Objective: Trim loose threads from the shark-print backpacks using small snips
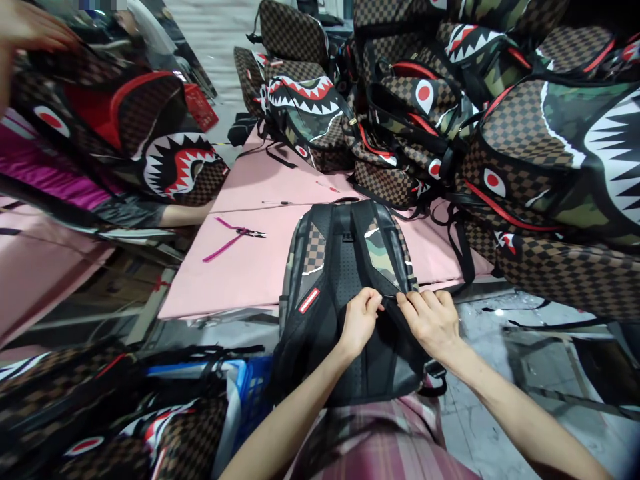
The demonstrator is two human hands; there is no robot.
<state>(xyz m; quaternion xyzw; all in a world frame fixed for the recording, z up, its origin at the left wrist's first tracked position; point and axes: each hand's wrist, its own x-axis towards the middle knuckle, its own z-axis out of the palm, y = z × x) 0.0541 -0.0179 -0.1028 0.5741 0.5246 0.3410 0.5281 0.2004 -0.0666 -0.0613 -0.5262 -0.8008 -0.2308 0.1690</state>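
A black backpack [330, 267] with camouflage and checkered shoulder straps lies back-side up, half on the pink table [250, 267] and half on my lap. My left hand [359, 320] is closed in a pinch at the lower end of the right shoulder strap [383, 257]. My right hand [431, 320] is closed beside it, fingertips gripping the same strap end. The two hands nearly touch.
A pile of shark-mouth checkered backpacks [500, 133] fills the table's right and far side. Thread snips [250, 233] and a pink strip lie on the table at left. Another person's arm [180, 215] and a backpack [165, 153] are at left. More bags and a blue crate [255, 387] sit below left.
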